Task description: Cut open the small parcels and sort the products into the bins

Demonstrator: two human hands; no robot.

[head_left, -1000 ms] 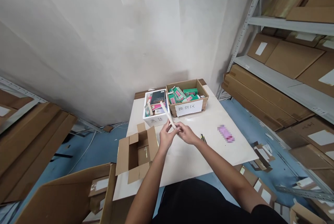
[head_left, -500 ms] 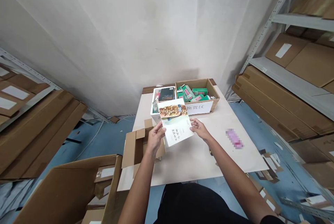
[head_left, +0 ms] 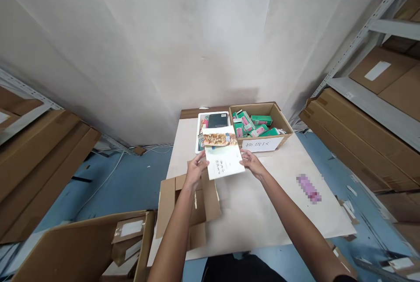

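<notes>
A thin white book [head_left: 222,153] with a food picture across its top is held flat above the white table [head_left: 262,203], cover towards me. My left hand [head_left: 196,169] grips its left edge and my right hand [head_left: 252,163] grips its right edge. Just beyond the book stands a white bin [head_left: 199,135] with a dark book and other items. To the right of the bin is a cardboard box [head_left: 281,122] full of green and pink packets, with a white paper label on its front. An open empty carton [head_left: 183,201] sits below my left hand.
A blurred pink item [head_left: 308,188] lies on the table's right side. A large open cardboard box [head_left: 82,247] stands at lower left. Metal shelves with flat cartons [head_left: 367,142] line the right, and more flat cartons [head_left: 39,155] lean on the left. The floor is blue.
A second ago the book was edge-on between both hands; it has been turned so its cover faces me. My view has shifted, so the table sits further right.
</notes>
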